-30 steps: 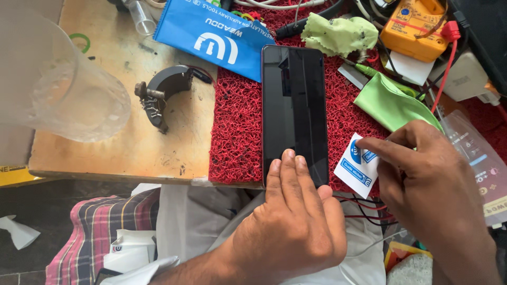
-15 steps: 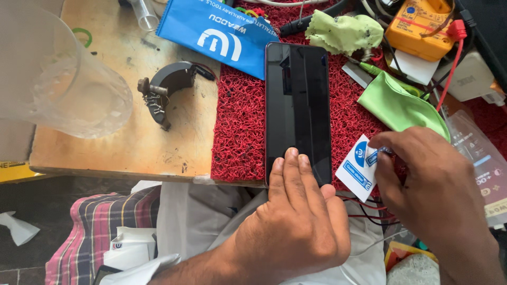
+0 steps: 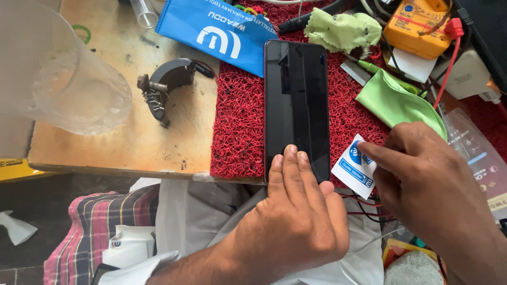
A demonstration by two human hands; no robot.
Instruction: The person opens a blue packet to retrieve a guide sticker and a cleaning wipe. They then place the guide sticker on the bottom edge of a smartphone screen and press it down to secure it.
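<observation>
In the head view, a black phone (image 3: 296,105) lies screen up on a red mat (image 3: 237,132) in the middle of the frame, its lower end at the mat's near edge. The left hand (image 3: 293,221), at lower centre, lies flat with fingers together, fingertips pressing the phone's lower end; it grips nothing. The right hand (image 3: 422,179), at lower right, pinches a small white and blue sticker packet (image 3: 355,168) just right of the phone. A green cloth (image 3: 393,103) lies above that hand, a yellow meter (image 3: 417,26) at upper right, a blue pouch (image 3: 222,31) at the top, and a clear plastic cup (image 3: 58,79) on the wooden counter (image 3: 174,142) at upper left.
</observation>
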